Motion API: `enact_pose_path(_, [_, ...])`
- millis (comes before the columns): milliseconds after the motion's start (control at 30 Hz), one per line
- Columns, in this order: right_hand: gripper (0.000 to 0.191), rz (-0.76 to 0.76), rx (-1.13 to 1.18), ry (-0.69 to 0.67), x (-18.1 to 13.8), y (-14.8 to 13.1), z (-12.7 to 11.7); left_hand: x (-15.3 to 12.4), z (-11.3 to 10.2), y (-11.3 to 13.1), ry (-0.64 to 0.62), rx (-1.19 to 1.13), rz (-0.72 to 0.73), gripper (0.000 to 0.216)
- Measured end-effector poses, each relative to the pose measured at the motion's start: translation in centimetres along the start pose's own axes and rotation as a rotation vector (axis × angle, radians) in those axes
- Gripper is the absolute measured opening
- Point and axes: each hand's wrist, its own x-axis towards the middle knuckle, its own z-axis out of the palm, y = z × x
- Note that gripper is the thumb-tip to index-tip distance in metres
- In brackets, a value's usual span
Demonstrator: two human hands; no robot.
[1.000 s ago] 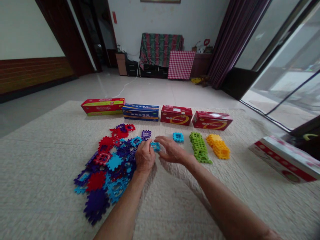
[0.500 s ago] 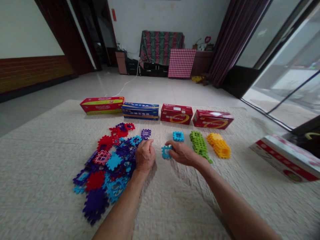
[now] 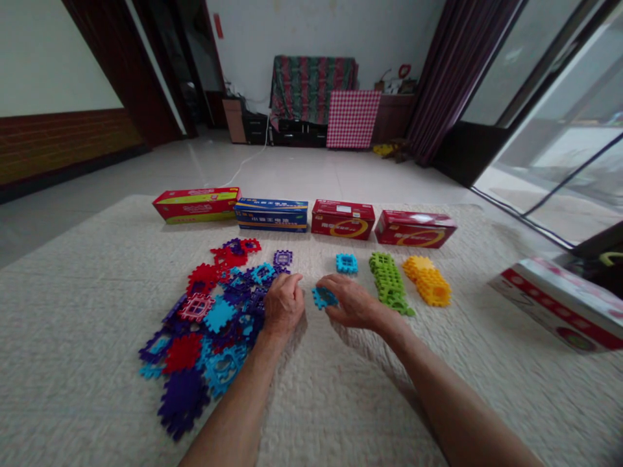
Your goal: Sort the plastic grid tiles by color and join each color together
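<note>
My right hand (image 3: 351, 301) is curled around a light-blue toothed building tile (image 3: 323, 298) just above the mat, its fingers over the far edge and the thumb on the near side. My left hand (image 3: 283, 301) is closed at the right edge of a mixed pile; whether anything is inside its fingers is hidden. That pile holds red tiles (image 3: 183, 353), dark purple tiles (image 3: 183, 397) and light-blue tiles (image 3: 220, 314). Beyond my hands lie another light-blue tile (image 3: 346, 263) and a purple window tile (image 3: 283, 258).
A row of green tiles (image 3: 388, 279) and a row of yellow tiles (image 3: 429, 282) lie to the right. Behind stand a red-and-green box (image 3: 197, 206), a blue box (image 3: 271, 216) and two dark red boxes (image 3: 342, 220). A white-and-red box (image 3: 559, 305) sits at far right on the mat (image 3: 311, 402).
The right hand's fingers have spread further over the light-blue tile, which now looks more tilted. My left hand has barely moved; the view has shifted slightly.
</note>
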Motion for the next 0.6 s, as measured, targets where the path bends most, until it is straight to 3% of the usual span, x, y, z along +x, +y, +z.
enact_pose_path(167, [0.045,0.035,0.011,0.034,-0.1,0.2,-0.3,-0.1,0.0,0.0,-0.093,0.061,0.023,0.029])
enact_pose_path(367, [0.047,0.176,-0.118,0.202,0.3,2.5,-3.1,-0.1,-0.1,0.1,-0.106,0.05,0.014,0.03])
enact_pose_path(600, [0.046,0.301,-0.252,0.108,1.3,5.1,-4.5,-0.2,0.0,0.0,-0.097,0.031,0.02,0.03])
